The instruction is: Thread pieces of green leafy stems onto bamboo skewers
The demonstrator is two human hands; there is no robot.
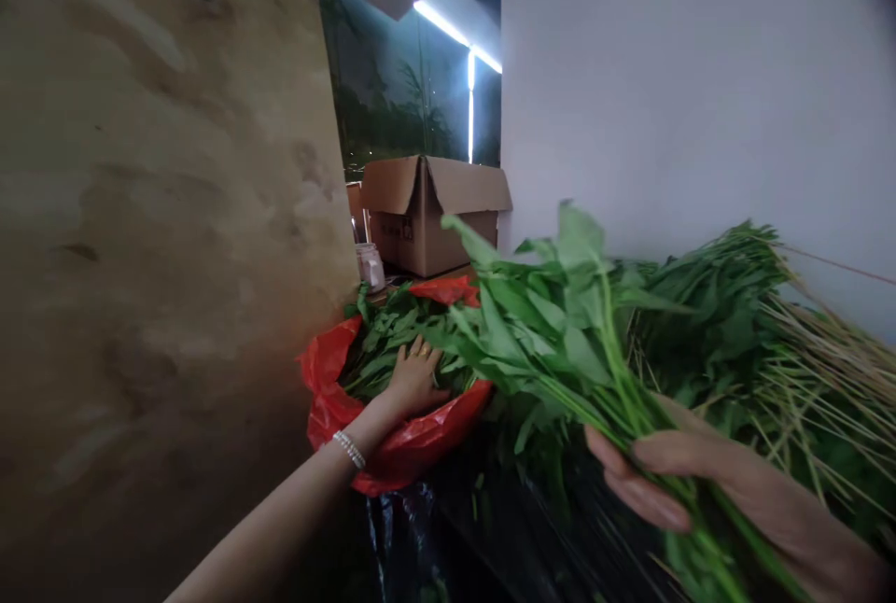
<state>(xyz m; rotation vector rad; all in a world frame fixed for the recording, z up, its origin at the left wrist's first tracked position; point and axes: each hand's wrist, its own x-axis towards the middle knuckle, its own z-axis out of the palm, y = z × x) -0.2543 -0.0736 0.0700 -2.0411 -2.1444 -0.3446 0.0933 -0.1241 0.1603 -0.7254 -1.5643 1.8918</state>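
My left hand (413, 379) rests palm down on leafy green stems (392, 337) heaped inside a red plastic bag (329, 388), and it grips nothing. A ring sits on one finger and a beaded bracelet circles the wrist. My right hand (665, 477) is closed around a bunch of water spinach (567, 332), whose leaves fan out to the upper left and are a little blurred. Behind that hand lies a larger pile of greens with pale dry stems (763, 351). The lower ends of the held stems pass below the frame.
Black plastic sheeting (413, 528) lies below the red bag. A tan plaster wall (154, 211) stands close on the left, and a white wall (672, 90) on the right. Farther back stand an open cardboard box (434, 216) and a small white jar (370, 265).
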